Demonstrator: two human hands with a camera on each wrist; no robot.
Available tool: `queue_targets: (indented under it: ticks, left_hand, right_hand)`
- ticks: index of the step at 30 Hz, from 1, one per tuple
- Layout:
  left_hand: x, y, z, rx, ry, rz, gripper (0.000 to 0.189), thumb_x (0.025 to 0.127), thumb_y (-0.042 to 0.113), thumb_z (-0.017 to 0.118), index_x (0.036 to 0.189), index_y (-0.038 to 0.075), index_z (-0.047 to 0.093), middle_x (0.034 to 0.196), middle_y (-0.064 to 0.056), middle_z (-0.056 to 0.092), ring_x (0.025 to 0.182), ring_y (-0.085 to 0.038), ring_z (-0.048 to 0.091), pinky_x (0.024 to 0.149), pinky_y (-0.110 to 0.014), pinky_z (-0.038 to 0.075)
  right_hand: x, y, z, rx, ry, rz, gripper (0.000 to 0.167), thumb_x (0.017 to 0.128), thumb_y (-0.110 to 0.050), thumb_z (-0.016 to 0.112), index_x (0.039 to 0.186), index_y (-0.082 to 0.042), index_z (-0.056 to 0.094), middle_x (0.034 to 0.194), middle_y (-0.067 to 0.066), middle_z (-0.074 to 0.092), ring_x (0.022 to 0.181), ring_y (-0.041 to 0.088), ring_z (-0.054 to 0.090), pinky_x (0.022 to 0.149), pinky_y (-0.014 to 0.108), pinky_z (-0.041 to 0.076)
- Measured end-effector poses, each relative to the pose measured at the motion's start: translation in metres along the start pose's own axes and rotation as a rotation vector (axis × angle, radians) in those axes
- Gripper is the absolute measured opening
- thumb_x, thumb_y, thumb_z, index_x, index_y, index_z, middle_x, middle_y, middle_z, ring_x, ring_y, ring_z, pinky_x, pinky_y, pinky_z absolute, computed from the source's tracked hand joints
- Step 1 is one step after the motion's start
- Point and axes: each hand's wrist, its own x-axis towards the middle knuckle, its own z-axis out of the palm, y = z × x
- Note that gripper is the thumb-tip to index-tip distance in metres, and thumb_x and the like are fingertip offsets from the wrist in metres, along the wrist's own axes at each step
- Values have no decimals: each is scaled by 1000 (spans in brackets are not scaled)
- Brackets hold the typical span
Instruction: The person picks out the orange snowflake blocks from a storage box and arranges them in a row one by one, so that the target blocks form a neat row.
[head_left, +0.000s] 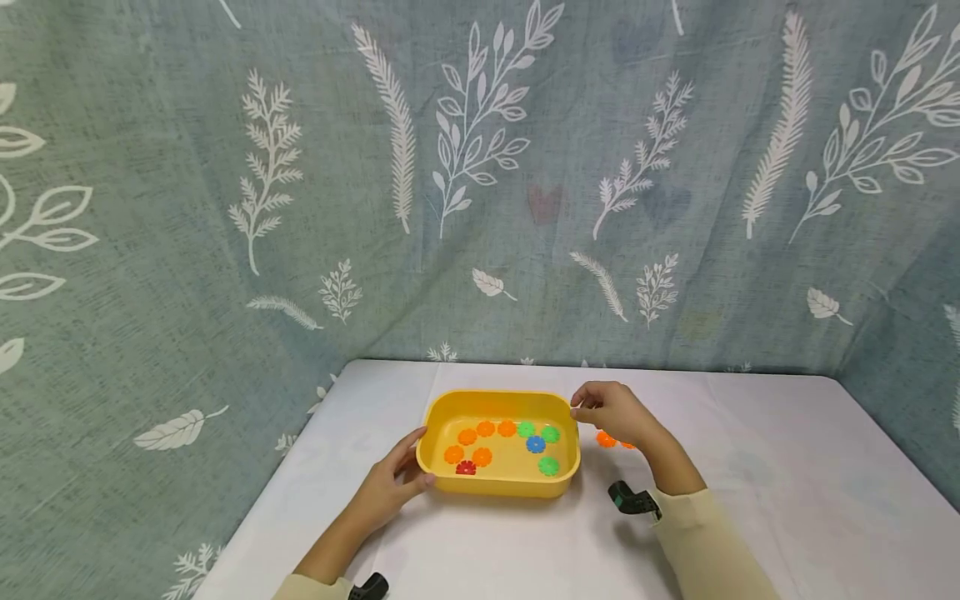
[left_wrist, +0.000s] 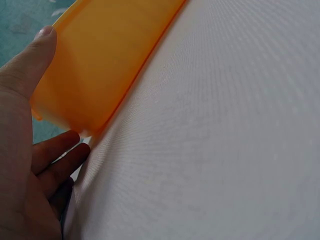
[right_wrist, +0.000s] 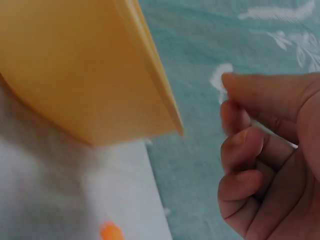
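Note:
A yellow plastic tub [head_left: 495, 486] stands on the white-covered table. My left hand [head_left: 386, 487] holds its left end, the thumb at the near corner and a finger at the far side; the left wrist view shows the thumb against the tub wall [left_wrist: 110, 55]. In the tub lie several orange flower-shaped pieces [head_left: 482, 457], three green ones [head_left: 549, 466], a blue one [head_left: 536, 444] and a red one [head_left: 466, 467]. My right hand [head_left: 611, 410] hovers by the tub's right rim, apart from it in the right wrist view, fingers curled, thumb near the forefinger, nothing visible between them.
Orange flower-shaped pieces [head_left: 606, 439] lie on the table right of the tub, partly behind the right wrist. The white tabletop [head_left: 787, 475] reaches back to a green leaf-patterned cloth [head_left: 525, 292]. A black wrist camera [head_left: 630, 500] juts from the right sleeve.

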Motion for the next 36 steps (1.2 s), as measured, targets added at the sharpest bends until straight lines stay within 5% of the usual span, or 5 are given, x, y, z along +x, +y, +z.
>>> queue_targets:
  ticks: [16, 25, 36]
  left_hand:
    - [-1, -4, -1, -21, -9, 33, 79, 81, 44, 78, 148, 39, 37, 135, -7, 57, 131, -27, 46, 109, -59, 26]
    - [1, -5, 0, -15, -10, 31, 79, 80, 45, 78, 148, 40, 37, 135, -5, 57, 131, -26, 46, 109, -56, 28]
    - [1, -1, -3, -6, -18, 31, 80, 80, 47, 77, 148, 41, 35, 138, -7, 55, 133, -27, 44, 110, -57, 26]
  right_hand:
    - [26, -44, 68, -37, -168, -157, 5, 91, -19, 71, 93, -16, 66, 79, -2, 61, 68, 17, 55, 61, 31, 48]
    - [32, -65, 100, -101, -179, -193, 8, 88, -21, 74, 91, -18, 68, 77, -6, 61, 72, 14, 56, 66, 30, 48]
    - [39, -69, 128, -234, -213, -124, 14, 87, -19, 75, 100, -15, 72, 81, -6, 61, 75, 14, 55, 70, 27, 49]
